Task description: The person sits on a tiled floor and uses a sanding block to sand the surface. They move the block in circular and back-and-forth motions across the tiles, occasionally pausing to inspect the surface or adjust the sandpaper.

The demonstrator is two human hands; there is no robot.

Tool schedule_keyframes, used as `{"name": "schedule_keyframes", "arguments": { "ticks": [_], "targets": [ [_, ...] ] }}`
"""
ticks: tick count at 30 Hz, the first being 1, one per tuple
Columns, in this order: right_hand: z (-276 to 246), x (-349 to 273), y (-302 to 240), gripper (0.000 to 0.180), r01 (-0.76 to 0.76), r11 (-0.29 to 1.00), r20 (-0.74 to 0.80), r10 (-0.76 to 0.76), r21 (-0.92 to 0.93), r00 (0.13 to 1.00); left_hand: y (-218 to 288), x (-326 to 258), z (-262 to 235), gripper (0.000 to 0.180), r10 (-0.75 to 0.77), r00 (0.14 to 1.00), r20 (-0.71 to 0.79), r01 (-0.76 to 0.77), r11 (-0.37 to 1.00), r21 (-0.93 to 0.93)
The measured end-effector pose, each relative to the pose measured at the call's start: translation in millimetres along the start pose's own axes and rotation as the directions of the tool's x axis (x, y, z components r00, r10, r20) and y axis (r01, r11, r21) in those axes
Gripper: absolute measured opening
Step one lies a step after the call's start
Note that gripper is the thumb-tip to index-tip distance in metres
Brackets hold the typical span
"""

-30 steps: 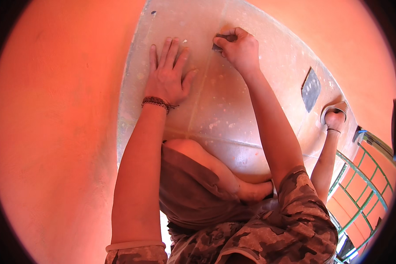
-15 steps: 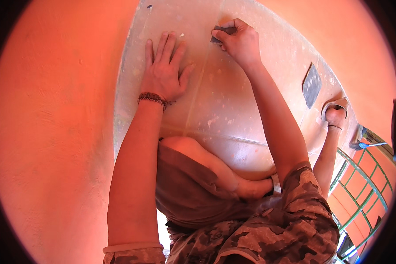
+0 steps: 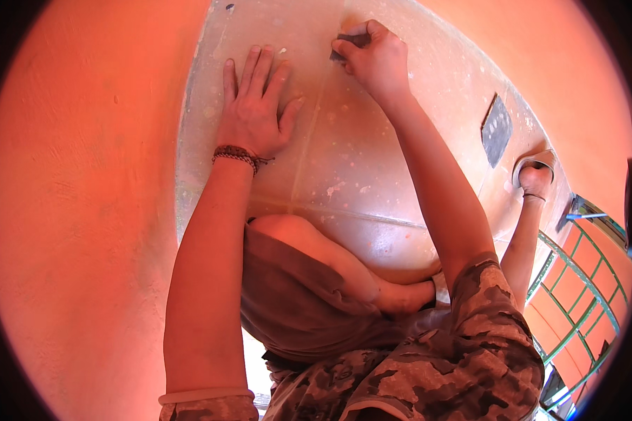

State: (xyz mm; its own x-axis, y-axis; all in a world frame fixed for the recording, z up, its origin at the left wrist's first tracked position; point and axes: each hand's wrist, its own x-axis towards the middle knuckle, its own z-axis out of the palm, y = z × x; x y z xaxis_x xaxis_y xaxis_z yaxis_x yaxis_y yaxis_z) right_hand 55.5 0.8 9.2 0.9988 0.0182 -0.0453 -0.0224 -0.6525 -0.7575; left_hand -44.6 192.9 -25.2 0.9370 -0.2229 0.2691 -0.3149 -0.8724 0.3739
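Note:
My left hand (image 3: 253,112) lies flat, fingers spread, on a pale speckled tiled floor (image 3: 344,161). A dark braided bracelet (image 3: 237,156) sits on its wrist. My right hand (image 3: 376,56) is farther out at the top, closed on a small dark grey piece (image 3: 349,43) that it presses against the floor by a grout line. Most of that piece is hidden by the fingers. My bent knee in brown cloth (image 3: 295,295) is below my arms.
Orange walls (image 3: 77,210) rise on both sides of the floor strip. A dark grey rectangular sheet (image 3: 496,130) lies on the floor to the right. Another person's hand (image 3: 537,179) works near it. A green metal grille (image 3: 583,281) stands at the lower right.
My right hand with the grey piece has moved slightly upward and left along the floor. My left hand stays flat in about the same place.

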Motion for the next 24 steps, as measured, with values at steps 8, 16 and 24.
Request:
{"name": "schedule_keyframes", "arguments": {
  "ticks": [8,16,24],
  "targets": [
    [1,-9,7,0.022,-0.013,1.000,0.036,0.013,0.007,0.999,-1,1,0,0.052,-0.002,1.000,-0.005,0.002,1.000,0.008],
    [0,-4,5,0.020,-0.005,1.000,0.009,0.005,0.003,1.000,1,-1,1,0.051,-0.002,1.000,0.005,0.002,1.000,0.001],
    [0,0,2,0.021,0.030,0.998,0.000,-0.030,0.062,1.000,2,0,0,0.051,0.002,1.000,-0.008,-0.002,1.000,-0.010]
  ]
}}
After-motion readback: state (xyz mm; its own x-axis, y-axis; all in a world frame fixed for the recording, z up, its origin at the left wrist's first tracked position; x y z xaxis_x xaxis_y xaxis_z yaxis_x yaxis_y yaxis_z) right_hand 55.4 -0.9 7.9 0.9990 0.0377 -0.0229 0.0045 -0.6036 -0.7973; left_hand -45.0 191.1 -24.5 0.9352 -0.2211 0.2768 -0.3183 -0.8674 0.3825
